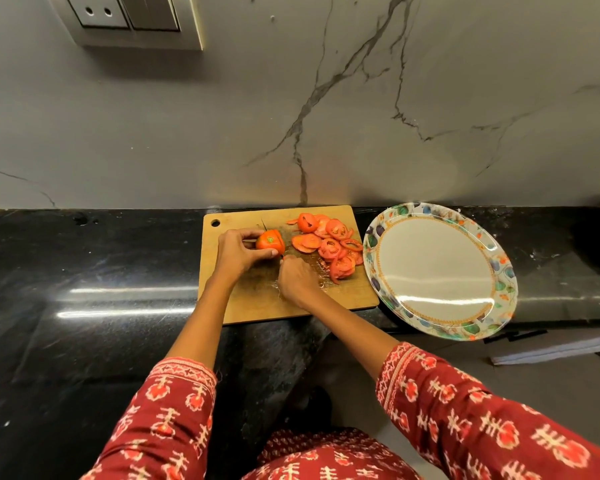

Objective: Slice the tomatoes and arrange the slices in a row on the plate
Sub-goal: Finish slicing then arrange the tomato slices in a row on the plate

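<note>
On the wooden cutting board (257,306) my left hand (238,252) grips a partly cut tomato (269,241), stem end toward me. My right hand (297,277) is wrapped around a knife whose thin dark blade (264,225) runs along the tomato's right side; the handle is hidden in the fist. A heap of several tomato slices (328,247) lies on the board's right half. The floral-rimmed oval plate (499,271) sits right of the board with nothing on it.
The board and plate rest on a black stone counter (101,271) against a grey marble wall. A switch panel (132,19) is on the wall at the upper left. The plate's near end overhangs the counter edge. A grey cloth (551,351) lies below it.
</note>
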